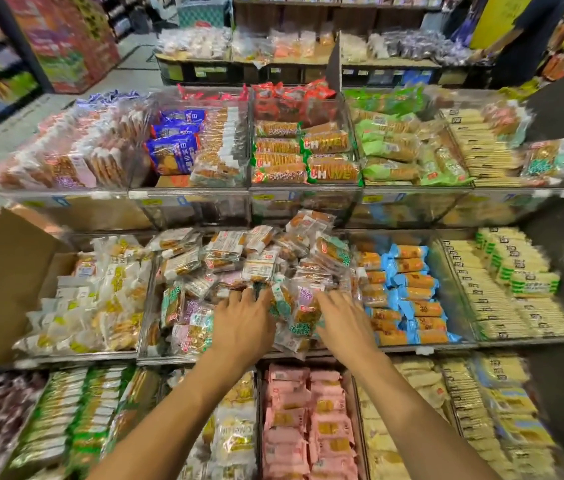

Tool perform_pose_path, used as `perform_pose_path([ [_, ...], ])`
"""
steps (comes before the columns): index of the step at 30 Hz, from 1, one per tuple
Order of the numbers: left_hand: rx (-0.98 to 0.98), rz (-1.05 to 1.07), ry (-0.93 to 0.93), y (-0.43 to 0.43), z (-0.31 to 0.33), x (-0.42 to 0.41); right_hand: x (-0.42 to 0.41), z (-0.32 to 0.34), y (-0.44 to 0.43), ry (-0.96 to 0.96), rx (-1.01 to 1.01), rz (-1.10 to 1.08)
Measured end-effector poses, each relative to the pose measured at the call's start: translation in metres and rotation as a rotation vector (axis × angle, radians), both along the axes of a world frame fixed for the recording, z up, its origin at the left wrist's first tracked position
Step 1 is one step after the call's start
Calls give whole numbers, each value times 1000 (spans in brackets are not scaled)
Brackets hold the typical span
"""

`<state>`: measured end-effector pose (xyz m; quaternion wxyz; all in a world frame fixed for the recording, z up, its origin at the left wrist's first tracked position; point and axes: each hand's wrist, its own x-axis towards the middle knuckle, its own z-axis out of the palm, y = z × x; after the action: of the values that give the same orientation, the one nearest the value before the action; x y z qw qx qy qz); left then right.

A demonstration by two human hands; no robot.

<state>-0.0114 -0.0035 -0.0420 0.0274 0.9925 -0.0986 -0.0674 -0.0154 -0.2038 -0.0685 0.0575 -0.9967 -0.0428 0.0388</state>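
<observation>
Middle shelf, clear bin (169,359): heaped with small biscuit packets (239,254), teal and purple labels. Left hand (244,322) and right hand (344,323) both released, fingers spread flat, pressing a clump of those packets between them at the bin's front. Neighbouring bin right: blue-ended packets (408,292). Cardboard box (3,271) left: white-yellow packets (93,299).
</observation>
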Motion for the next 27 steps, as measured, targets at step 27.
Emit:
perform_pose_path([
  [27,-113,396,29,96,-51,-19,37,-32,63,-122,342,-123],
])
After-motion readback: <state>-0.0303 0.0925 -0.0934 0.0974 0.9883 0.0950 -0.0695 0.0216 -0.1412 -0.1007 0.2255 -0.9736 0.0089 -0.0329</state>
